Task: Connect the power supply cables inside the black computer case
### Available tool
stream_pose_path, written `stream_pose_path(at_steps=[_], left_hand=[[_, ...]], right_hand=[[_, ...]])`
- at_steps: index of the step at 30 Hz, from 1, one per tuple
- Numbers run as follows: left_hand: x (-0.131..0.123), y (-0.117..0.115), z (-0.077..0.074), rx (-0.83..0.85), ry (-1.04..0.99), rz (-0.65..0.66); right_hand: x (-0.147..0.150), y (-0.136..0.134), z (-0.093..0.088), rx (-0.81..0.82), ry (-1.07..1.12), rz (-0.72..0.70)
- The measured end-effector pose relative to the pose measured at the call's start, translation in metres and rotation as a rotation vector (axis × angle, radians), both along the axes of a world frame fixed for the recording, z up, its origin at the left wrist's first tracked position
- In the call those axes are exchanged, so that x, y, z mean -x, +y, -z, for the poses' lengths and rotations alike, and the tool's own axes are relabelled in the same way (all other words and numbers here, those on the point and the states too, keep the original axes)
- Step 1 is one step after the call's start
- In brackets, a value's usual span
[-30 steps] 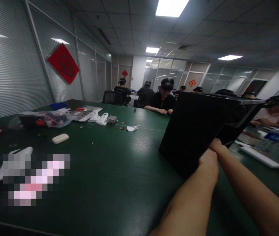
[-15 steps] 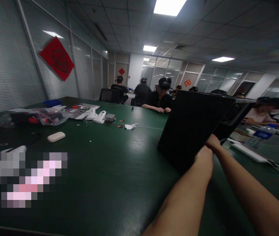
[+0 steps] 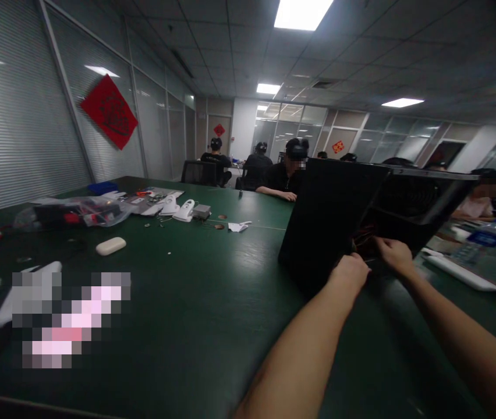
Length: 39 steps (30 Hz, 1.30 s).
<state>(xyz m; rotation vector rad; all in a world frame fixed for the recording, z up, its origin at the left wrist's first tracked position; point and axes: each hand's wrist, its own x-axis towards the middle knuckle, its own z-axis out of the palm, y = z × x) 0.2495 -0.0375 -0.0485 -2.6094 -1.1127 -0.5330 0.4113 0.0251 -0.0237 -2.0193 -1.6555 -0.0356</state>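
Observation:
A black computer case (image 3: 330, 221) stands tilted on the green table (image 3: 195, 326), its open side facing right. A bundle of thin coloured cables (image 3: 365, 233) shows inside, low in the opening. My left hand (image 3: 350, 272) is closed at the lower edge of the case's side panel, its fingertips pinched at the lower end of the cables. Just right of it, my right hand (image 3: 393, 255) has curled fingers on the cables inside the opening. The exact parts under my fingertips are small and dark.
A bagged bundle (image 3: 77, 212), a white oval case (image 3: 110, 246), white plastic parts (image 3: 184, 210) and a grey box (image 3: 201, 212) lie to the left. A water bottle (image 3: 484, 238) and a white bar (image 3: 461, 273) are right. A person (image 3: 289, 171) sits across the table.
The case has turned so more of its open side and the cables show. My hands have come apart, the right one moving right. The view has shifted slightly left.

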Motion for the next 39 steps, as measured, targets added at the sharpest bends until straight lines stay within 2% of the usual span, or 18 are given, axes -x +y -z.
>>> stream_pose_path(at_steps=[4,10,11,14,17,22,28,34,39], left_hand=[[0.038,-0.007,-0.004,0.041,-0.011,-0.039],[0.123,-0.034,-0.011,0.078,-0.049,-0.106],[0.137,-0.039,-0.012,0.065,-0.042,-0.117],[0.176,-0.053,-0.015,0.026,-0.012,-0.130],[0.208,-0.067,-0.018,0.001,0.036,-0.151],[0.255,-0.085,-0.022,-0.051,0.095,-0.198],[0.301,-0.102,-0.021,-0.108,0.130,-0.242],[0.336,-0.122,-0.019,-0.176,0.126,-0.289],[0.347,-0.130,-0.020,-0.195,0.135,-0.328]], right_hand=[[0.018,-0.010,0.022,-0.125,-0.002,0.069],[0.067,-0.034,0.050,-0.330,-0.031,0.065],[0.077,-0.039,0.055,-0.377,-0.045,0.039],[0.105,-0.057,0.062,-0.580,-0.154,-0.185],[0.134,-0.076,0.061,-0.674,-0.242,-0.334],[0.182,-0.102,0.050,-0.712,-0.331,-0.439],[0.230,-0.128,0.037,-0.624,-0.371,-0.561],[0.263,-0.146,0.031,-0.583,-0.339,-0.652],[0.277,-0.151,0.032,-0.589,-0.293,-0.672]])
